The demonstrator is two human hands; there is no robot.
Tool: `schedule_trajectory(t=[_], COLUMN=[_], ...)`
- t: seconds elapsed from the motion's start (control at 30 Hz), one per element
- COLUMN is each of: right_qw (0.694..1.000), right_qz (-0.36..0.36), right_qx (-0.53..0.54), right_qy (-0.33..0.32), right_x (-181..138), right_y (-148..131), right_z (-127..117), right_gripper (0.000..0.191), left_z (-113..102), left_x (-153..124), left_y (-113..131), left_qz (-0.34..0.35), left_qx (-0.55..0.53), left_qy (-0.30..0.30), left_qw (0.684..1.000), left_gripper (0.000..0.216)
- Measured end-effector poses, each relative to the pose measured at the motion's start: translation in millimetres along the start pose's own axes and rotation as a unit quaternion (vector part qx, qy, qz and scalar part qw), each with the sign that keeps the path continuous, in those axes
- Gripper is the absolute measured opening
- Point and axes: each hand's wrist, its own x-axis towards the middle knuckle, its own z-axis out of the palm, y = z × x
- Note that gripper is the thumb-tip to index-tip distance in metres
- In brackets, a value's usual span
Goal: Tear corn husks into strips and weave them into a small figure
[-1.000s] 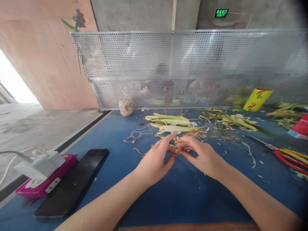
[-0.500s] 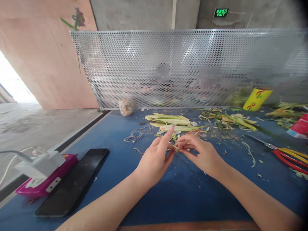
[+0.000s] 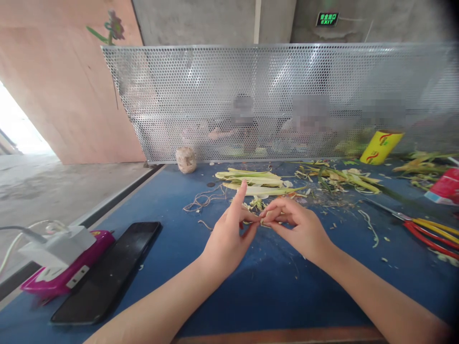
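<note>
Over the middle of the blue table, my left hand (image 3: 225, 236) and my right hand (image 3: 303, 229) meet at the fingertips. Both pinch a small pale plant strip (image 3: 263, 222), mostly hidden by the fingers. One digit of my left hand points upward, away from the pinch. Just beyond the fingertips is a small yellow-green braided-looking piece (image 3: 257, 204); whether it joins the strip I cannot tell. Farther back lie long pale-green husk leaves (image 3: 251, 179), resembling corn husks. Thin brown string (image 3: 202, 200) lies in loose loops to their left.
Left are a black phone (image 3: 107, 272) and a magenta power strip (image 3: 68, 284) with chargers. Scissors (image 3: 423, 234) with red handles lie right, beside yellow handles. Behind stand a whitish roll (image 3: 186, 160), a yellow tube (image 3: 382, 147), plant scraps (image 3: 340, 179) and a perforated metal screen (image 3: 215, 95); people sit beyond.
The raised digit of my left hand has shifted slightly left, and more of the yellow-green piece shows. My right hand stays almost still, both hands still pinching.
</note>
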Motion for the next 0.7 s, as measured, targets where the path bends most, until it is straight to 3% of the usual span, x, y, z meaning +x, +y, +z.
schedule_trajectory(t=[0.17,0.43,0.7], right_qw=[1.0,0.997,0.997], right_qz=[0.003,-0.006,0.004], right_qx=[0.005,0.077,0.078], right_qy=[0.024,0.003,0.024], right_x=[-1.4,-1.5,-0.7], right_y=[-0.6,1.9,0.4], right_z=[1.8,4.2,3.5], right_gripper=[0.007,0.02,0.021], left_z=[-2.6,-3.0,-2.1], left_x=[1.3,3.0,5.1], left_y=[5.8,6.0,2.9], left_qz=[-0.009,-0.02,-0.034], left_qx=[-0.032,-0.057,-0.089], left_qy=[-0.004,0.002,0.007], left_qw=[0.999,0.998,0.995], left_gripper=[0.079,0.088,0.086])
